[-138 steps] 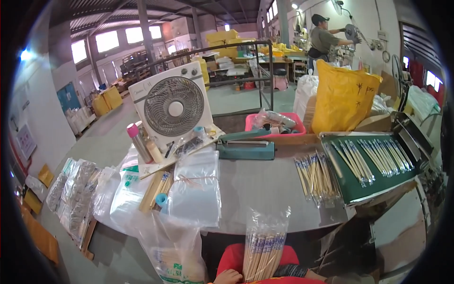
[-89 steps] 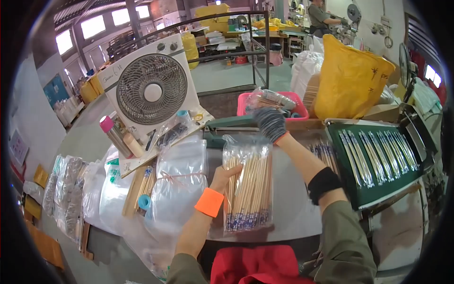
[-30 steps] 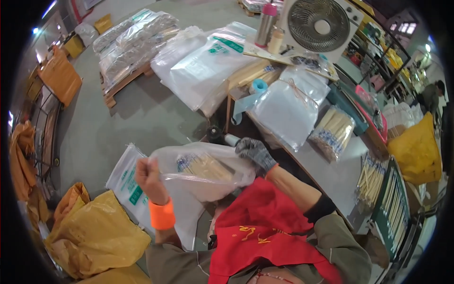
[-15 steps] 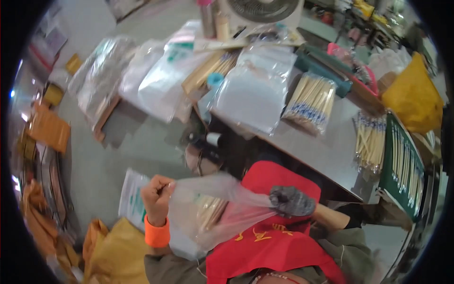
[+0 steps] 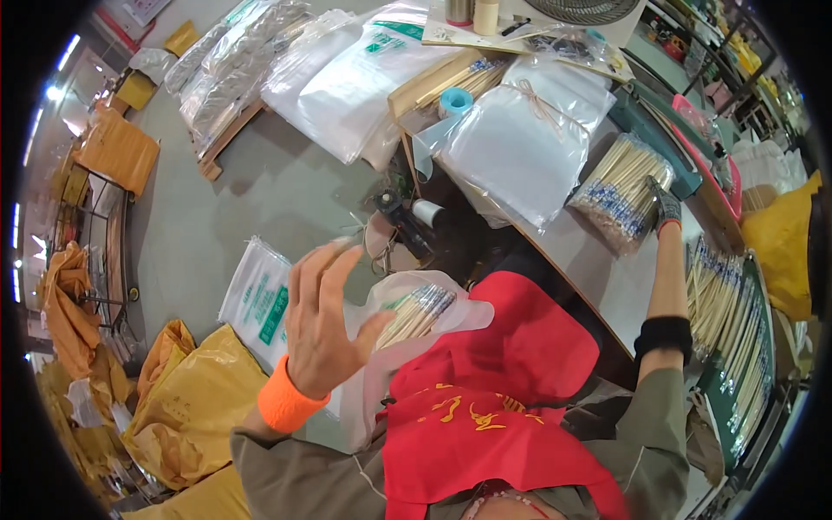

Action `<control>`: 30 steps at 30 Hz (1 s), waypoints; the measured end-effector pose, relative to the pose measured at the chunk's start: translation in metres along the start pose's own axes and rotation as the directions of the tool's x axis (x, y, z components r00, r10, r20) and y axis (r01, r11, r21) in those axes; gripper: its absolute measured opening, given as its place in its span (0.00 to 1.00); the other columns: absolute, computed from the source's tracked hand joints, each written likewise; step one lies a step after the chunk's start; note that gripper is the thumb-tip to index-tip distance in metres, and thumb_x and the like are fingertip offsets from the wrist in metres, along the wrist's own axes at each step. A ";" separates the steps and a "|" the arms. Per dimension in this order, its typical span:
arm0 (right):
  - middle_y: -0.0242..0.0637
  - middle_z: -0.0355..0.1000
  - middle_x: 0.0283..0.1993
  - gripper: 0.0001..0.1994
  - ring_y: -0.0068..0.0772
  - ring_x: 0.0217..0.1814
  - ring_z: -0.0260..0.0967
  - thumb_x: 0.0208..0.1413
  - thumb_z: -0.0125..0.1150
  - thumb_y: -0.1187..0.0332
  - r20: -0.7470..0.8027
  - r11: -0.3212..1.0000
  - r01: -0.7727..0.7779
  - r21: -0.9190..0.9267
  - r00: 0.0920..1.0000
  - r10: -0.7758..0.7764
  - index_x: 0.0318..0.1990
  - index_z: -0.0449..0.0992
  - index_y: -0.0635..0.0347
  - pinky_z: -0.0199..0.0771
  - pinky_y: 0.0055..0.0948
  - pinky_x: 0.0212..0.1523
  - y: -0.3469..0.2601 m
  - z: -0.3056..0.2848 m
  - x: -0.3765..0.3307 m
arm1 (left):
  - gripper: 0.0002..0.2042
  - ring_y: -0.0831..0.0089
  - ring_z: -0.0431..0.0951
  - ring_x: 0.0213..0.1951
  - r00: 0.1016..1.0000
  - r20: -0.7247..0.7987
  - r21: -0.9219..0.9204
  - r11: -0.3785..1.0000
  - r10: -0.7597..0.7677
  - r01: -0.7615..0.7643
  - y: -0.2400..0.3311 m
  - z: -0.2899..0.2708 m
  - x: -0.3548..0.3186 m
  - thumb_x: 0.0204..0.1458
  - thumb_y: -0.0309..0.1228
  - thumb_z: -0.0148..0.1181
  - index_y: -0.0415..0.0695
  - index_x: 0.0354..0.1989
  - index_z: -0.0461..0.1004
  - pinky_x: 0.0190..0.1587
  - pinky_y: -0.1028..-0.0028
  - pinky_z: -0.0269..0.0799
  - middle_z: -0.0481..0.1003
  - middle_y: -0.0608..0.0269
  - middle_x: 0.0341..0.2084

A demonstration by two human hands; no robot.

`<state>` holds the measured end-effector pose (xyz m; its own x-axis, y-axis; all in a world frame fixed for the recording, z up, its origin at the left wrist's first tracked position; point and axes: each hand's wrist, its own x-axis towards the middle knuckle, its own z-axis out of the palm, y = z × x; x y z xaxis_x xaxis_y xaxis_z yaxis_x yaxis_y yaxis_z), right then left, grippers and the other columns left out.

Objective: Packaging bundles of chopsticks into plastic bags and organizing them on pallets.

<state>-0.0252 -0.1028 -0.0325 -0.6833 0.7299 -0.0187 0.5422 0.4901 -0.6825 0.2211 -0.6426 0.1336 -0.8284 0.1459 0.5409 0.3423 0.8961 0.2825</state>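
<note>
Released, the bagged chopsticks (image 5: 414, 314) lie just beside the left hand (image 5: 325, 325), fingers (image 5: 316, 273) spread apart.

The fan (image 5: 582, 7) at the top of the frame is cut off by the edge, so only its lower rim shows. The left hand (image 5: 325, 325) is a bit blurred, and it covers part of the clear bag of sticks (image 5: 414, 314) behind it. The right hand (image 5: 666, 201) in its grey glove is small, and its grip on the pack of sticks (image 5: 620, 192) on the surface (image 5: 598, 260) cannot be told. The person's lower body is hidden under the red apron (image 5: 494, 407).
</note>
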 end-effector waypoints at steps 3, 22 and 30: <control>0.47 0.68 0.51 0.33 0.42 0.49 0.65 0.37 0.70 0.62 0.354 0.808 -0.333 0.487 0.920 0.166 0.53 0.67 0.63 0.66 0.42 0.50 0.002 0.019 0.012 | 0.23 0.57 0.70 0.42 0.976 0.211 -0.107 0.994 0.050 -0.028 0.000 -0.016 -0.047 0.37 0.28 0.64 0.36 0.45 0.68 0.43 0.69 0.68 0.68 0.47 0.40; 0.37 0.71 0.38 0.20 0.35 0.33 0.72 0.36 0.60 0.79 0.825 0.708 -0.424 0.564 0.324 -0.463 0.42 0.68 0.62 0.75 0.32 0.28 -0.114 -0.014 -0.375 | 0.07 0.58 0.77 0.31 -0.002 1.000 0.022 0.983 -0.023 -0.181 -0.016 -0.023 -0.121 0.43 0.27 0.53 0.44 0.32 0.73 0.32 0.66 0.73 0.76 0.53 0.29; 0.36 0.71 0.42 0.20 0.33 0.45 0.69 0.38 0.65 0.75 0.762 0.577 -0.530 0.621 0.234 -0.604 0.43 0.71 0.59 0.73 0.33 0.44 -0.167 0.065 -0.404 | 0.04 0.69 0.70 0.16 0.710 0.654 0.111 0.896 0.261 -0.431 -0.086 -0.050 -0.088 0.35 0.24 0.53 0.46 0.17 0.64 0.18 0.70 0.64 0.64 0.66 0.11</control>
<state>0.1286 -0.5099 0.0414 -0.8600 -0.4883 -0.1482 0.3714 -0.3999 -0.8379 0.2869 -0.7533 0.1010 -0.7891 0.6113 -0.0608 0.6143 0.7862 -0.0674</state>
